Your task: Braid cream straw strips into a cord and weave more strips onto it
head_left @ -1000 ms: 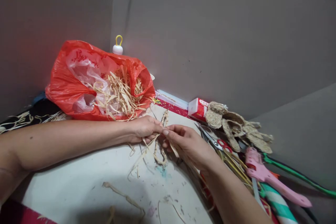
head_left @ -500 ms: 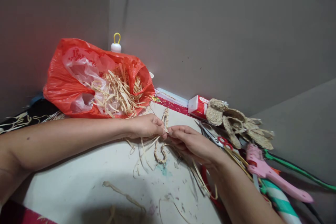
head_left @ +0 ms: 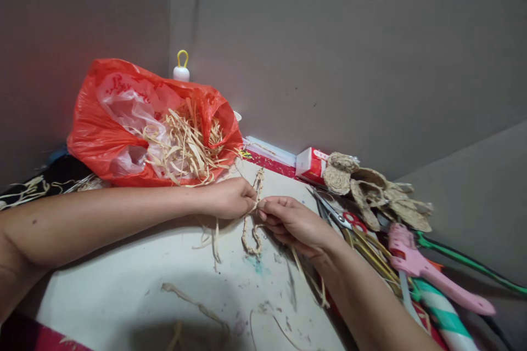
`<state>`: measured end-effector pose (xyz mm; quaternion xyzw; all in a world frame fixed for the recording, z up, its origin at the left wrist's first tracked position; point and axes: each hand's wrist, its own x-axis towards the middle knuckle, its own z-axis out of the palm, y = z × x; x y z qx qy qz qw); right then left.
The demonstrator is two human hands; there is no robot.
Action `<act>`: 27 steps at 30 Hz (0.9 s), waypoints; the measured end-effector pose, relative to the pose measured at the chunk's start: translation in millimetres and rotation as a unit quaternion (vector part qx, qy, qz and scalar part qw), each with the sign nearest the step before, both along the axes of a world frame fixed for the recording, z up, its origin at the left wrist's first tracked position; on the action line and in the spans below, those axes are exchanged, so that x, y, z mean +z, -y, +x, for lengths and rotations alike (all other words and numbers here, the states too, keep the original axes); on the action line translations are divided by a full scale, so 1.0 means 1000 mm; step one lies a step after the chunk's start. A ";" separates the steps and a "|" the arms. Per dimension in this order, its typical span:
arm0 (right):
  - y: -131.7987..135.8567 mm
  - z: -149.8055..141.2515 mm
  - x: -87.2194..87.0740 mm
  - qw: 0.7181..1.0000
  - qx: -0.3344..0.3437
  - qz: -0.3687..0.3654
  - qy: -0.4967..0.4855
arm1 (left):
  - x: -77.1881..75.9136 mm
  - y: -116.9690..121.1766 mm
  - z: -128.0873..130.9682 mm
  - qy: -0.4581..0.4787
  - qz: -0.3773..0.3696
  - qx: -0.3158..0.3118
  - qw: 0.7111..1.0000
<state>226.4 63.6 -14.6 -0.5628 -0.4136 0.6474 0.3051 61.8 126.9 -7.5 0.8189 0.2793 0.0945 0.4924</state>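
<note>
A thin braided cord of straw-coloured raffia [head_left: 251,247] curls on the white tabletop below my fingers, and another stretch of it rises above them. My left hand [head_left: 233,197] is closed on the raffia from the left. From the right, my right hand [head_left: 290,222] pinches it, its fingertips almost touching the left ones. Loose strands [head_left: 216,244] hang below my left hand, and more strands [head_left: 308,277] trail from under my right palm. The exact spot between the fingertips is mostly hidden.
A red plastic bag [head_left: 94,137] full of raffia strips [head_left: 185,145] stands at the back left. On the right lie scissors [head_left: 341,218], a pink glue gun [head_left: 428,271], woven raffia pieces [head_left: 370,186] and a red-white box [head_left: 312,164]. A loose strip [head_left: 195,304] lies in front on the table [head_left: 123,285].
Both hands have shifted slightly left and closer together at the raffia. Strands below the left hand now hang straighter, and those under the right hand have swung left.
</note>
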 end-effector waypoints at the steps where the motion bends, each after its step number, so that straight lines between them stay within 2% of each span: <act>1: 0.001 -0.002 0.000 1.000 -0.009 0.008 0.019 | 0.001 0.001 0.001 -0.005 -0.044 0.010 0.999; 4: 0.002 -0.008 0.000 0.998 -0.037 0.025 0.048 | 0.001 0.010 0.005 0.004 -0.196 0.072 0.978; 7: 0.003 -0.013 -0.001 0.998 -0.052 0.022 0.024 | -0.002 0.025 0.010 0.029 -0.259 0.118 0.958; 10: 0.004 -0.015 -0.002 0.998 -0.057 0.008 -0.019 | -0.006 0.036 0.012 0.041 -0.254 0.116 0.959; 14: 0.006 -0.016 -0.003 0.996 -0.066 0.004 -0.063 | -0.010 0.040 0.010 0.049 -0.231 0.110 0.965; 20: 0.006 -0.018 -0.003 0.996 -0.069 0.015 -0.051 | -0.017 0.041 0.012 0.064 -0.197 0.104 0.973; 22: 0.006 -0.017 -0.002 0.997 -0.065 0.011 -0.050 | -0.013 0.040 0.012 0.064 -0.220 0.093 0.969; 25: 0.006 -0.013 0.002 0.996 -0.059 0.012 -0.058 | 0.003 0.028 0.008 0.008 -0.249 0.054 0.967; 27: 0.005 -0.009 0.005 0.996 -0.054 0.016 -0.065 | 0.014 0.013 0.004 -0.040 -0.219 0.051 0.974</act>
